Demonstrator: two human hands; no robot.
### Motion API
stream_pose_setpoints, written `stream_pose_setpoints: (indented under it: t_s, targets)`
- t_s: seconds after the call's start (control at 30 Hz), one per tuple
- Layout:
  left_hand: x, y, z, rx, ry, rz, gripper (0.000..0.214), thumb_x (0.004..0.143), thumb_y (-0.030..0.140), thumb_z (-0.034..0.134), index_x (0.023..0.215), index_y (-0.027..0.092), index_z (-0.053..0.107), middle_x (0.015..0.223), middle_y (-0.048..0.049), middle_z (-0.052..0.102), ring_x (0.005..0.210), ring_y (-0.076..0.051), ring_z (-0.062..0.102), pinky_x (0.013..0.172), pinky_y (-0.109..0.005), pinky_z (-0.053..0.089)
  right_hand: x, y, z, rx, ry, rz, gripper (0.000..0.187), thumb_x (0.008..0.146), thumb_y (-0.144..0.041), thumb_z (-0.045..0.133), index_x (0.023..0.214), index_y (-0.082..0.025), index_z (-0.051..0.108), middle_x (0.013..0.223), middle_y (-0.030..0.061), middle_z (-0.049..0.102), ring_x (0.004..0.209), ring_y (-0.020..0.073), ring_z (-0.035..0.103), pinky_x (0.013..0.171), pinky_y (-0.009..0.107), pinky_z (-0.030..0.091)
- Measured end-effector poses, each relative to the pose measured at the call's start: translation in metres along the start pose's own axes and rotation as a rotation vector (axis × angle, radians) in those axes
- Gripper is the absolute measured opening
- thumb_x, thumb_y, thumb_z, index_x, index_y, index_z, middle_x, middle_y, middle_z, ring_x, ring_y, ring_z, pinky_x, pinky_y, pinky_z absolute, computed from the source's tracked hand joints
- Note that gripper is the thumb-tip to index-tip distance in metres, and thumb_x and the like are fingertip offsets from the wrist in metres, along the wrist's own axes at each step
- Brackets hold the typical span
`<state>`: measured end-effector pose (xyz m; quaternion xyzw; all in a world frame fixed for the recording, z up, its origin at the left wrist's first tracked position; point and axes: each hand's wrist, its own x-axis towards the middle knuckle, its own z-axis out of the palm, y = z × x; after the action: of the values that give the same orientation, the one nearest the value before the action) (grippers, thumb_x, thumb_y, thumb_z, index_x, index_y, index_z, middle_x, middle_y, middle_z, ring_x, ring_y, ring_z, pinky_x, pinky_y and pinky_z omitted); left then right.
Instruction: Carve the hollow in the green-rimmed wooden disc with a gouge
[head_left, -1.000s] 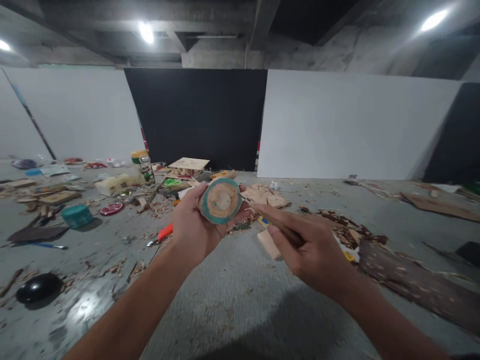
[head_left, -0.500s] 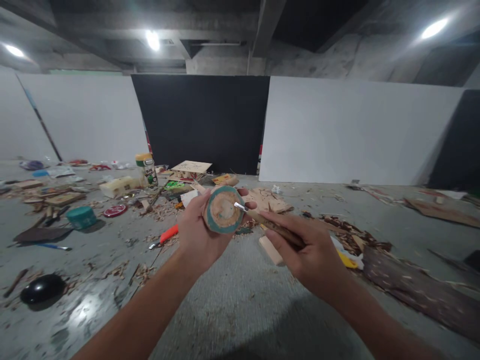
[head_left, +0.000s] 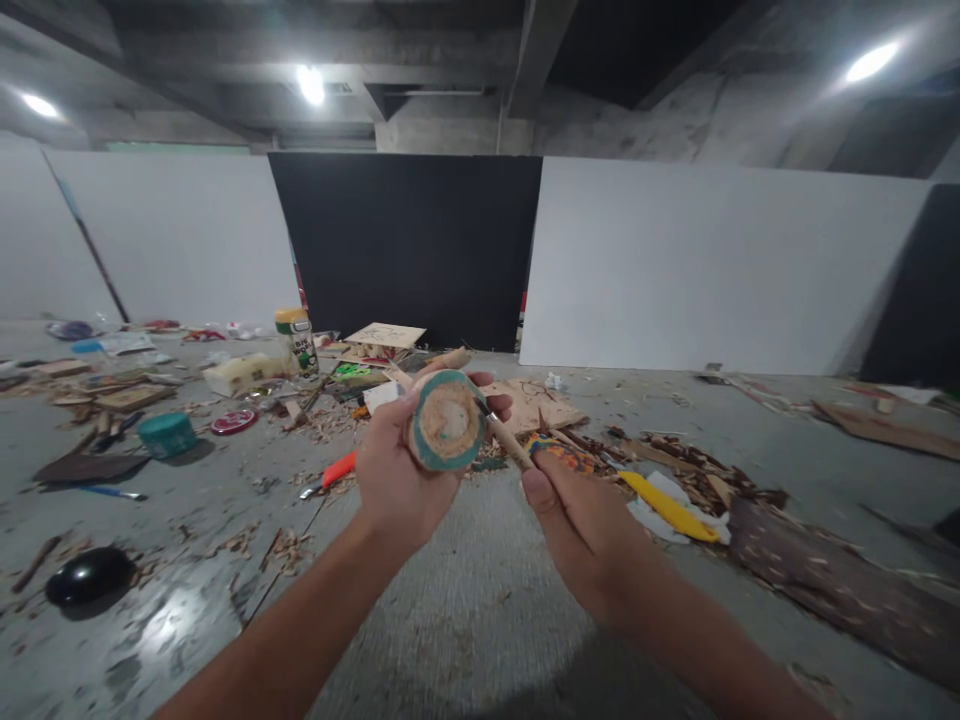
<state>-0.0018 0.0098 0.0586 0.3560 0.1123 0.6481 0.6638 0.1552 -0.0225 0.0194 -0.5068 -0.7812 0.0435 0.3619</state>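
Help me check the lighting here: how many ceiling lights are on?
3. One ceiling light glows at far left, one sits left of centre, one at upper right. Beams may hide others.

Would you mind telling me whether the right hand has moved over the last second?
Yes. The right hand with its wooden-handled tool has drawn in toward the round wooden piece, uncovering the yellow object on the floor.

Littered grey concrete floor (head_left: 465,600), white and black wall panels (head_left: 705,260), ceiling lights (head_left: 309,82).
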Motion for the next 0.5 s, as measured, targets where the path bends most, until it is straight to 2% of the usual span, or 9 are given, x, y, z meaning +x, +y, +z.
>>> stream_pose_setpoints:
  t_s: [0.2, 0.5]
  targets:
    - [0.0, -0.005, -0.002, 0.007, -0.007, 0.09, 0.044, 0.081, 0.03, 0.045, 0.12, 0.016, 0.06, 0.09, -0.0106, 0.074, 0.092, -0.031, 0.072, 0.089, -0.049, 0.055, -0.003, -0.006, 0.003, 0.177, -0.11, 0.116, 0.041, 0.101, -0.046, 0.025, 0.069, -0.025, 0.039, 0.059, -0.0003, 0.051, 0.054, 0.0173, 0.048, 0.05, 0.03, 0.029]
    - [0.0, -0.01, -0.002, 0.148, -0.128, 0.171, 0.043, 0.077, 0.031, 0.052, 0.117, 0.019, 0.06, 0.102, -0.0105, 0.073, 0.096, -0.03, 0.071, 0.086, -0.046, 0.057, -0.007, -0.009, 0.012, 0.401, -0.116, 0.246, 0.049, 0.1, -0.059, 0.023, 0.068, -0.025, 0.037, 0.062, -0.0027, 0.044, 0.057, 0.016, 0.043, 0.054, 0.03, 0.032]
